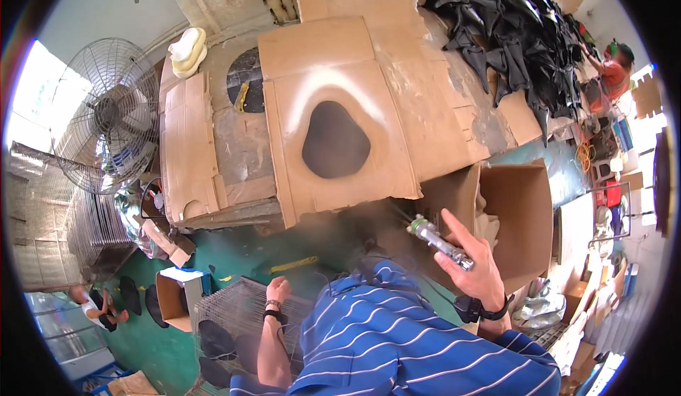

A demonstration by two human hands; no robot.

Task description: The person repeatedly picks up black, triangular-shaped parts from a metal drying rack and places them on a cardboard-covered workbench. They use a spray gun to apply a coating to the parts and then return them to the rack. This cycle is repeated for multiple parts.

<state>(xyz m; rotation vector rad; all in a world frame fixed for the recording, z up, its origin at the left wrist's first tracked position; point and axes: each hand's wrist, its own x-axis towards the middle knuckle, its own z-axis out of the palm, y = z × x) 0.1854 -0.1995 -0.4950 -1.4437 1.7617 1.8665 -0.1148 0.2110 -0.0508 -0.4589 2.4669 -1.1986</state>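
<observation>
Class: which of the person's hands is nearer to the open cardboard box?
Right. The right hand, gripping a spray gun, is directly in front of the open cardboard box; the left hand reaches down to the wire rack.

Cardboard sheet (340, 119) on the workbench (241, 147), open carton (514, 215) off its right edge, fan (110, 116) left.

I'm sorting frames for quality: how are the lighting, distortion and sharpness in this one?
Head view: strong fisheye bend with a black rim; daylight blows out the window behind the fan and the far right edge; the cardboard sheet is evenly lit and fairly sharp; a haze of spray blurs the area around the spray gun in the right hand.
</observation>
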